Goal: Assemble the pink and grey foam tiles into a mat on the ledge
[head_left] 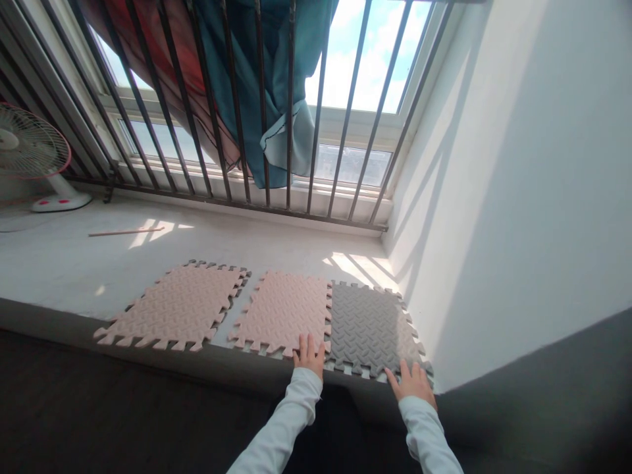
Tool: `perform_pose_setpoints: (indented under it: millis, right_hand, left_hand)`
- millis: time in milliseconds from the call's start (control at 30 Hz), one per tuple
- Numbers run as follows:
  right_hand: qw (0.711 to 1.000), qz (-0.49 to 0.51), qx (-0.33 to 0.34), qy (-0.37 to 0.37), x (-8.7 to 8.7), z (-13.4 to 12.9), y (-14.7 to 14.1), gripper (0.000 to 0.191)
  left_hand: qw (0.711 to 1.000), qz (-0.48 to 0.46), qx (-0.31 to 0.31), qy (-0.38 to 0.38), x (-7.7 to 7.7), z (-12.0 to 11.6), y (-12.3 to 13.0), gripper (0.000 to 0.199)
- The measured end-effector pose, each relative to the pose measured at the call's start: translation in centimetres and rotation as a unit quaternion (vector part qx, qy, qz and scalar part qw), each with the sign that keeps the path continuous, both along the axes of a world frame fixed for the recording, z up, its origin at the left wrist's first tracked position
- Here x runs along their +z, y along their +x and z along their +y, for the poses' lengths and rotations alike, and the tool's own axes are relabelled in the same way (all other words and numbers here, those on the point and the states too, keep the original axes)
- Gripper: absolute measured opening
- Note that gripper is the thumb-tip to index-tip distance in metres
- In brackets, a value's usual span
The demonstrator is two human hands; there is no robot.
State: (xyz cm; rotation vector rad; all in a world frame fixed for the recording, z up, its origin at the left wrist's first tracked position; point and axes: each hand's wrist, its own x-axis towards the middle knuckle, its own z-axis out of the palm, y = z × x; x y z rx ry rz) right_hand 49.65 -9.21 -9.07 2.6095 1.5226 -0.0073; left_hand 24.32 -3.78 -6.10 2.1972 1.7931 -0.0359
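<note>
Foam puzzle mats with toothed edges lie on the white window ledge. My left hand (309, 357) rests with spread fingers on the front edge of the middle pink mat (286, 309), close to its right corner. The grey mat (368, 322) sits against that mat's right side, their teeth meeting along the seam. On the grey mat's front right corner lies my right hand (411, 382), fingers apart. Farther left, across a narrow gap, is another pink mat (178, 306), with grey teeth showing from beneath its back and right edges.
Dark metal bars (261, 105) stand along the window, with a teal and pink curtain (266, 85) behind them. A white wall (533, 164) rises on the right. At far left stands an electric fan (34, 145). A thin stick (126, 232) lies on the ledge (237, 237), whose front edge drops off.
</note>
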Motion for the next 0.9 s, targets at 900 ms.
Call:
perform_pose_setpoints:
  millis: [900]
  right_hand:
    - [0.972,0.111,0.207,-0.027,5.3,4.6,-15.3,0.036]
  left_hand:
    - [0.997,0.036,-0.063,-0.024,3.5,1.9,-0.7,0.036]
